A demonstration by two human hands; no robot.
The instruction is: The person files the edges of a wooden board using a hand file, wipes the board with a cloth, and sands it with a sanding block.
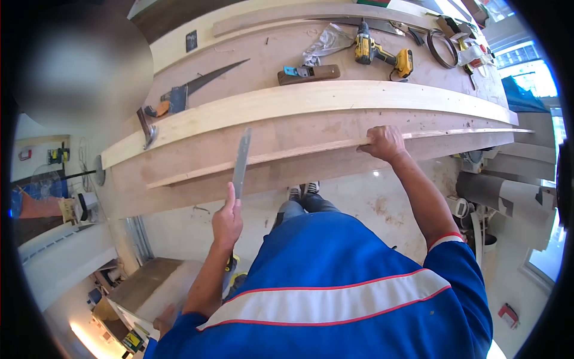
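Note:
My left hand [227, 224] is closed around a handsaw, its grey blade [241, 164] pointing up and away from me. The blade's tip is in front of a long thin wood strip [299, 154]; whether they touch I cannot tell. Farther right, my right hand [385, 143] grips this strip from above, fingers wrapped over its edge. The strip runs lengthwise near the front edge of the brown workbench board [335, 128]. Behind it lies a wider pale plank [287, 102]. My left palm hides the saw's handle.
On the bench lie a hammer [147, 128], another saw [209, 78], a wooden hand plane [308, 74], a yellow cordless drill [382, 52], a plastic bag [327, 43] and a coiled band [442, 49]. Another person's arm [39, 206] shows at the left.

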